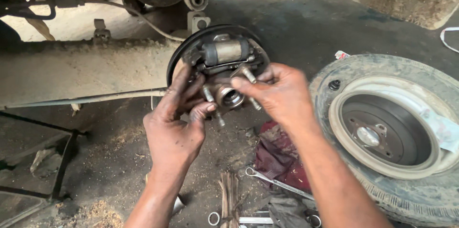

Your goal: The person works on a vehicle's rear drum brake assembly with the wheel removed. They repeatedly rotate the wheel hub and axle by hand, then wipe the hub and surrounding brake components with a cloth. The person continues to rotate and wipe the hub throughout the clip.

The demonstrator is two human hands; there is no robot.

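Observation:
A rear brake assembly (pixel 224 51) with a dark round backing plate, a wheel cylinder and a return spring hangs under a raised car. Its hub (pixel 229 96) with several wheel studs faces me. My left hand (pixel 174 122) is greasy and reaches onto the left side of the assembly, fingers spread around the brake shoe area beside the hub. My right hand (pixel 277 94) pinches a part at the right of the hub, near one stud; what it grips is hidden by the fingers.
A removed wheel with tyre (pixel 387 132) lies flat at the right. A dark red rag (pixel 277 158), a spanner (pixel 272 180) and more wrenches (pixel 239 219) lie on the dirty floor below. A thin rod (pixel 95 98) runs to the left.

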